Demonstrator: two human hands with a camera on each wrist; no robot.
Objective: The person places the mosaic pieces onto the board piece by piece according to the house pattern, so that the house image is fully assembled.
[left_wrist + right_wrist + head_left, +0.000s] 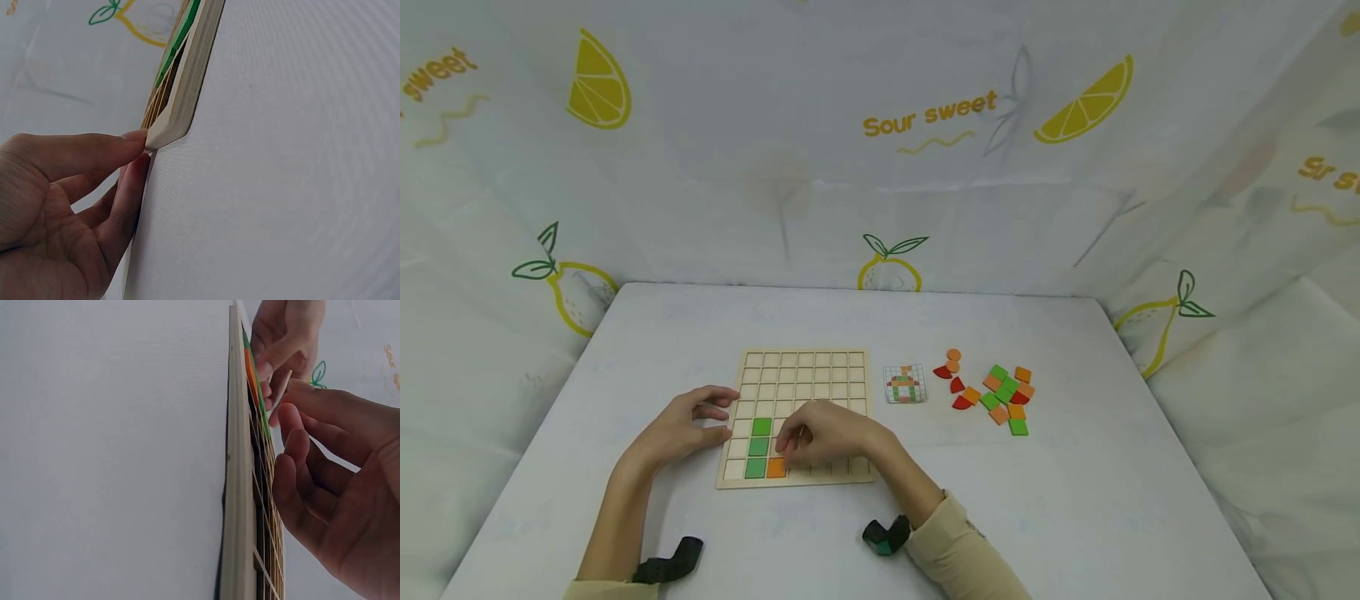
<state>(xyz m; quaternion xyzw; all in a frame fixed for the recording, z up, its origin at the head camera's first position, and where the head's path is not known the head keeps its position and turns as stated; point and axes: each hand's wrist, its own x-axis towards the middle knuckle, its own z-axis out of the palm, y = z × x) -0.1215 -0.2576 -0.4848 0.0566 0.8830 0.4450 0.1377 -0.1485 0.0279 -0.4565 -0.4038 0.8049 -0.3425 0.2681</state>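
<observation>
A pale wooden grid board (805, 364) lies on the table. Three green tiles (758, 447) fill a column near its left side, with an orange tile (776, 467) beside the lowest one. My left hand (688, 425) touches the board's left edge with thumb and fingertips; the left wrist view shows them at its corner. Over the lower middle of the board, my right hand (831, 433) pinches a thin tile (280, 392) between thumb and forefinger. The tile is seen edge-on in the right wrist view, so its colored face is hidden.
Right of the board lies a small pattern card (905, 384) with a colored grid picture. Farther right are scattered green, orange and red pieces (1007, 390), among them squares, circles and quarter-rounds. Black wrist devices (668, 561) sit by both sleeves. A lemon-printed cloth hangs behind the table.
</observation>
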